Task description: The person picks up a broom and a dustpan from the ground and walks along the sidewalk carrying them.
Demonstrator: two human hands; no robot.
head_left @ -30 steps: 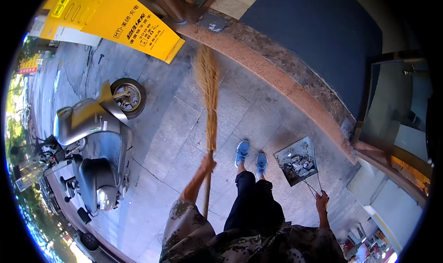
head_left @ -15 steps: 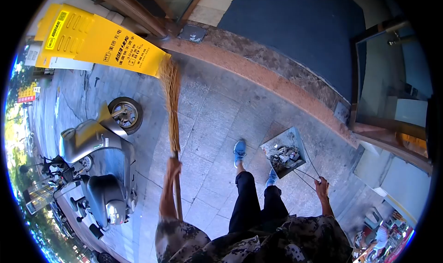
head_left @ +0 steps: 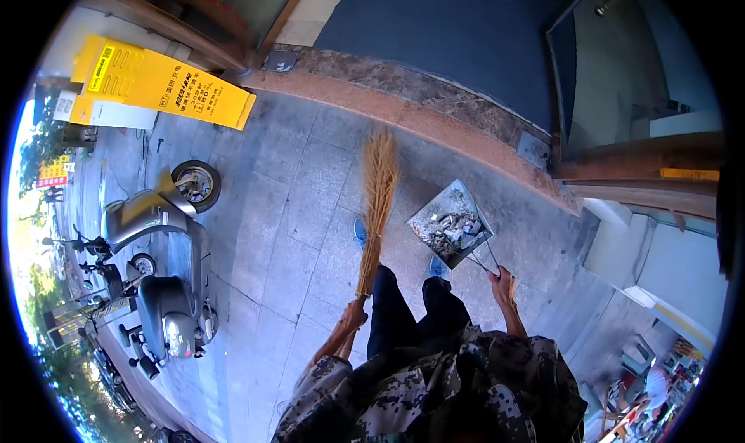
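Observation:
My left hand [head_left: 354, 316] is closed around the handle of a straw broom [head_left: 375, 210], just below the binding of its bristles. The broom points forward over the paving, its bristle end slightly blurred, and it partly covers my left blue shoe. On the right, my right hand [head_left: 503, 283] grips the wire handle of a metal dustpan [head_left: 423, 229]. Litter [head_left: 458, 232] lies in the pan, grey and white scraps I cannot name singly. My other blue shoe [head_left: 438, 267] shows just below the pan.
Ahead runs a reddish stone step [head_left: 434, 136] with a dark blue mat [head_left: 442, 35] beyond it. A grey scooter [head_left: 163, 288] stands at the left, near a yellow charging cabinet [head_left: 167, 82]. Glass doors flank the mat. A person [head_left: 656, 385] is at the far lower right.
The broom has swung from the left toward the dustpan, with my left hand moving right. My view has shifted, and the dustpan now appears farther left and slightly higher.

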